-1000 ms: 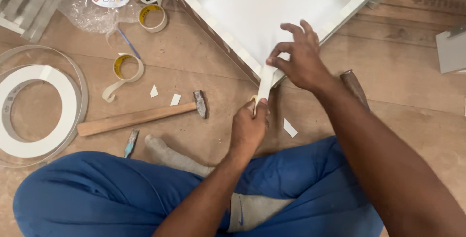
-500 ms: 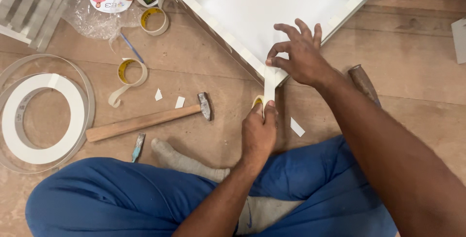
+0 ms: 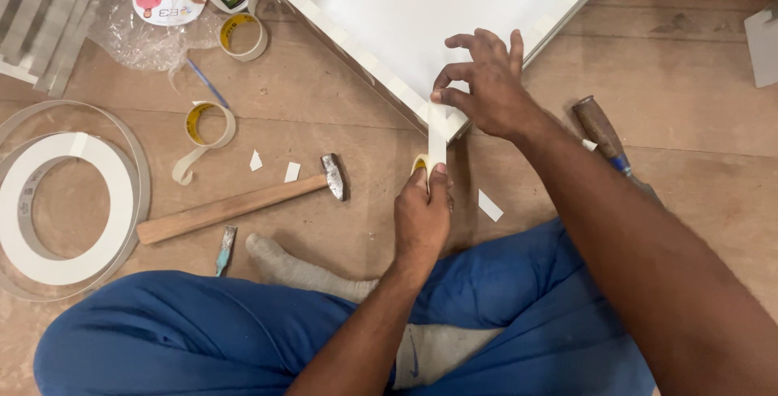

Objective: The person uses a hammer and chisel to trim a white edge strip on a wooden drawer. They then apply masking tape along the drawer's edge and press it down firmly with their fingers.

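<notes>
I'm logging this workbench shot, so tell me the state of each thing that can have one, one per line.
Left hand: shut on the tape roll.
Right hand: fingers pressing the tape strip onto the white frame corner.
Tape strip: pulled taut between both hands.
Hammer: lying flat on the floor, untouched.
Loose tape roll: partly unwound, end trailing.
Chisel: lying flat beside the right forearm.

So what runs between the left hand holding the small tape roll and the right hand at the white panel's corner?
In the head view, a taut strip of white tape spans from the left hand to the right hand, pressed on the white panel's corner.
</notes>
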